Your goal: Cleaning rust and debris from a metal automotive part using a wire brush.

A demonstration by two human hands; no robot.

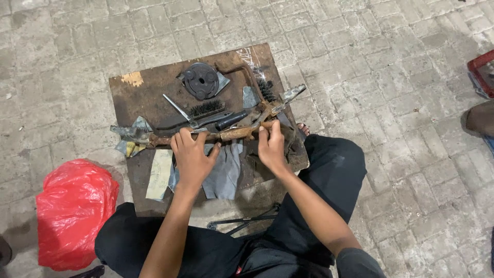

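Observation:
A long rusty metal part [234, 133] with bracket ends lies across a dark wooden board [144, 98]. My left hand [191, 158] grips its left-middle section. My right hand [271, 145] grips the rod near its right end, where a bent arm with a toothed tip [292, 94] rises. Under my hands lies a grey cloth [224, 175] and a strip of pale sandpaper [159, 175]. Just beyond the rod sit a wire brush [207, 109], a dark handle [231, 120] and a thin metal tool [177, 108].
A round black metal disc [200, 80] rests at the board's far edge, a second brush [266, 89] to its right. A red plastic bag [74, 213] lies on the paved ground at my left. My black-trousered legs flank the board. A red crate corner [481, 64] shows at right.

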